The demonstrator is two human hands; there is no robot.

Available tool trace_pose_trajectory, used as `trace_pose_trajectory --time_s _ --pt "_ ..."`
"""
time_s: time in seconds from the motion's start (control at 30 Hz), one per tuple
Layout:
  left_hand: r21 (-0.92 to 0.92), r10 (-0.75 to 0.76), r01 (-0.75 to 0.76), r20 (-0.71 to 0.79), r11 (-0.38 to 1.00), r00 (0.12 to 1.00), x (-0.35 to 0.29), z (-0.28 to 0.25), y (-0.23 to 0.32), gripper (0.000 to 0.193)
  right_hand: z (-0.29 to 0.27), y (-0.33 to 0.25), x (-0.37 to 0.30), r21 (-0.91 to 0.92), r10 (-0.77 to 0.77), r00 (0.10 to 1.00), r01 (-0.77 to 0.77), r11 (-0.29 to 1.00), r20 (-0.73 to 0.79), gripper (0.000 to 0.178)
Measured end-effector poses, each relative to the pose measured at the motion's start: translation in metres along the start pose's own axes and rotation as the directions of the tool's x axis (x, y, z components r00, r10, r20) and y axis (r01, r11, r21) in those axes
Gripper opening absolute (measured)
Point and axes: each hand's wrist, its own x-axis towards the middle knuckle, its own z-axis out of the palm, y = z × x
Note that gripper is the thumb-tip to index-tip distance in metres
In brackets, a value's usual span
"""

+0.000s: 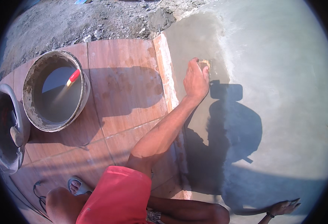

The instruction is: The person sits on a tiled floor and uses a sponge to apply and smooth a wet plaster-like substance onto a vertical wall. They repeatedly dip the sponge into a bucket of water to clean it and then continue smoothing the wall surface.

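My left hand (196, 80), at the end of a bent arm in a red sleeve, is closed round a tan sponge-like block (204, 64). It presses the block against the darker, damp strip of a grey plastered wall (283, 123). Only a rough, pale edge of the block shows between thumb and fingers. Low at the right, my right hand (283, 207), with a dark band at the wrist, rests by the wall with its fingers stretched out. Shadows of my head and arm fall across the plaster.
On reddish floor tiles (125, 93) stands a crusted bucket (26, 87) of cloudy water, a red-and-cream-handled brush (73, 77) leaning inside. Left of it is a dark basin (8, 91) with a wooden-looking handle (16, 136) at its rim. Gravelly ground (78, 22) lies beyond the tiles.
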Motion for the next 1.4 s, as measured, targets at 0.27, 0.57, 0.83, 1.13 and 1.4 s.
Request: trace_pose_trajectory --time_s 0.27,0.57,0.83,1.13,1.4 --pt "-0.011 -0.244 0.244 0.012 0.97 0.97 -0.031 -0.006 -0.047 0.046 0.0 0.011 -0.001 -0.051 -0.016 1.0 0.017 0.999 0.01 0.076" --pt "-0.004 -0.091 0.091 0.007 0.996 0.996 -0.079 0.005 -0.076 0.046 -0.002 0.029 -0.005 -0.145 -0.037 0.999 0.039 0.989 0.021 0.081" --pt "0.028 -0.018 0.019 -0.044 0.999 0.999 0.052 -0.01 -0.063 0.044 -0.005 0.024 -0.001 -0.098 -0.056 0.997 0.062 0.993 0.057 0.083" --pt "-0.026 0.024 -0.024 0.003 0.999 1.0 -0.178 0.014 -0.083 0.044 0.002 0.065 -0.016 -0.108 -0.05 0.991 0.063 0.992 0.126 0.082" --pt "-0.11 0.325 -0.312 0.125 0.944 0.938 -0.191 0.014 -0.011 0.044 -0.007 0.01 0.002 -0.068 0.033 0.996 -0.027 0.997 0.084 0.089"
